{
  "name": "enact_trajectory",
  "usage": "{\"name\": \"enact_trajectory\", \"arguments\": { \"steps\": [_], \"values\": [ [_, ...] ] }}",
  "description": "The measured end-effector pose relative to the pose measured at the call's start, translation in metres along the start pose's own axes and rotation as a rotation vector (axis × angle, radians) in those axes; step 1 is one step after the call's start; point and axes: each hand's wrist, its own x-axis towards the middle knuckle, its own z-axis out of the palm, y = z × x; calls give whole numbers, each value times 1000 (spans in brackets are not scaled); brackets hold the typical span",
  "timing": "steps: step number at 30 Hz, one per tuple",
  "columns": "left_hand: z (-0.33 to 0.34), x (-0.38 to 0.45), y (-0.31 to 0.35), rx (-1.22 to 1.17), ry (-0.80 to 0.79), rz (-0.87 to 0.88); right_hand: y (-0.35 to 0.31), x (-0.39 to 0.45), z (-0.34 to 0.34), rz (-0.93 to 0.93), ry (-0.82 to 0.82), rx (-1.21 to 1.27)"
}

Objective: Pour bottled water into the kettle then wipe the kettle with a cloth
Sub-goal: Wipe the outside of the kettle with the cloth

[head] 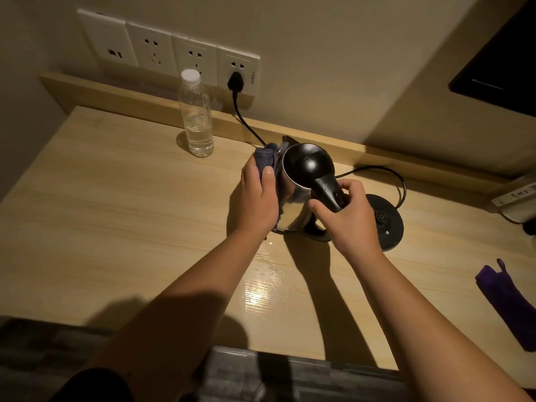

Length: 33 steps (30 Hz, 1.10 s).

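A steel kettle [295, 204] with a black lid and black handle stands on the wooden table [116, 213], off its base. My right hand [346, 217] grips the kettle's handle. My left hand [258, 198] holds a grey-blue cloth [268, 158] and presses it against the kettle's left side. A clear water bottle [197, 117] with a white cap on stands upright at the back left, with water in its lower part.
The black kettle base [384, 220] sits just right of the kettle, its cord running to a plug [235, 81] in the wall sockets. A purple folded thing [510, 303] lies at the right edge. A wet shine [261, 285] marks the table in front of the kettle.
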Motion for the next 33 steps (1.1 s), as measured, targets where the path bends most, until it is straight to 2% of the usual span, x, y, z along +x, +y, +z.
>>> {"name": "enact_trajectory", "arguments": {
  "steps": [5, 14, 16, 19, 21, 23, 27, 29, 31, 33],
  "values": [
    [3, -4, -8, 14, -31, -14, 5, 3, -5, 61, -23, 150],
    [11, -17, 23, 224, -78, 366, 22, 13, -27, 151, -38, 452],
    [9, -6, 15, 197, -86, 263, 23, 14, -29, 130, -47, 424],
    [9, 13, -3, 86, -86, -140, 24, 16, -31, 105, -59, 365],
    [10, 11, -6, 89, -76, -196, 27, 17, -34, 103, -75, 356],
    [14, 3, 2, 139, -43, -76, 32, 17, -38, 124, -87, 403],
    [21, -11, 31, 230, -19, 335, 38, 16, -40, 148, -87, 462],
    [24, -10, 42, 277, -30, 454, 39, 15, -39, 143, -93, 481],
    [24, -5, 44, 262, -46, 430, 39, 15, -39, 140, -93, 498],
    [18, 3, 39, 164, -85, 227, 38, 14, -39, 122, -92, 459]
  ]
}}
